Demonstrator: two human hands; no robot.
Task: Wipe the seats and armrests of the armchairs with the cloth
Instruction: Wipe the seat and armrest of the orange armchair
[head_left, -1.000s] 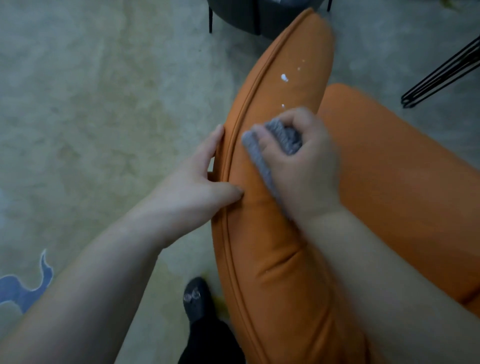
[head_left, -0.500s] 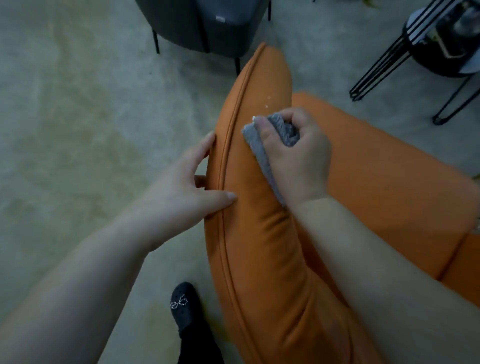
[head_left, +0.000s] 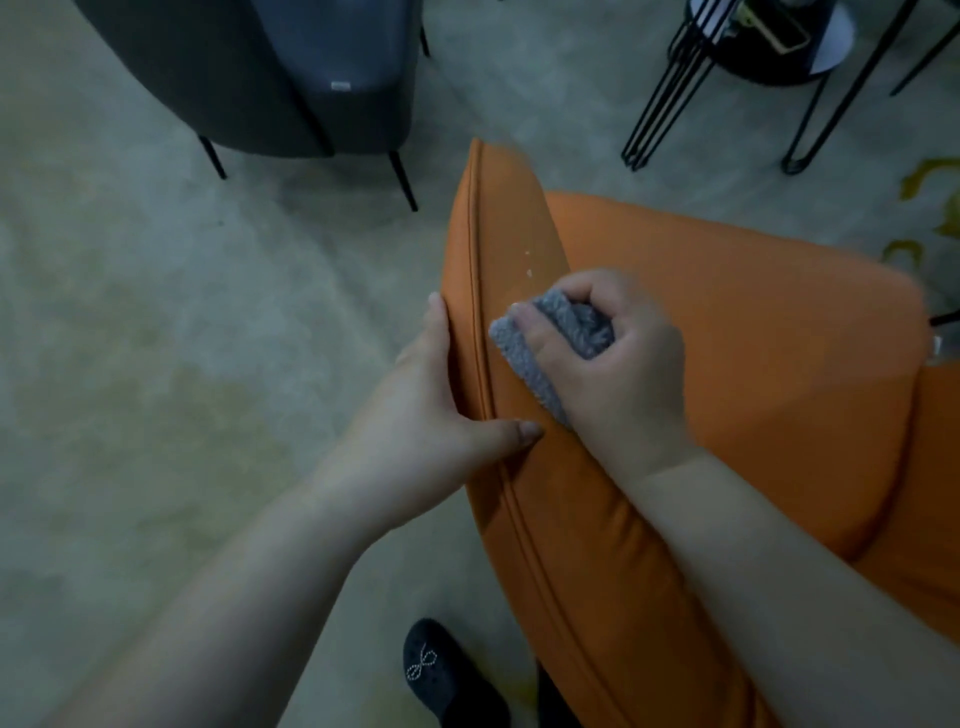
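An orange armchair fills the right half of the view, its padded left armrest (head_left: 511, 218) running from the middle down to the bottom edge and its seat cushion (head_left: 753, 322) to the right. My right hand (head_left: 618, 364) presses a bunched grey cloth (head_left: 524, 358) onto the top of the armrest. A few small white specks (head_left: 529, 264) lie on the armrest just beyond the cloth. My left hand (head_left: 441, 415) grips the armrest's outer edge, thumb across the piped seam.
A dark grey armchair (head_left: 249, 78) on thin black legs stands beyond, at the top left. A black wire-legged side table (head_left: 737, 67) stands at the top right. My dark shoe (head_left: 441, 675) rests on the pale carpet beside the armrest.
My view has tilted up, bringing the grey armchair and side table into sight. My right hand with the cloth has slid forward along the armrest toward the specks. My left hand keeps its grip.
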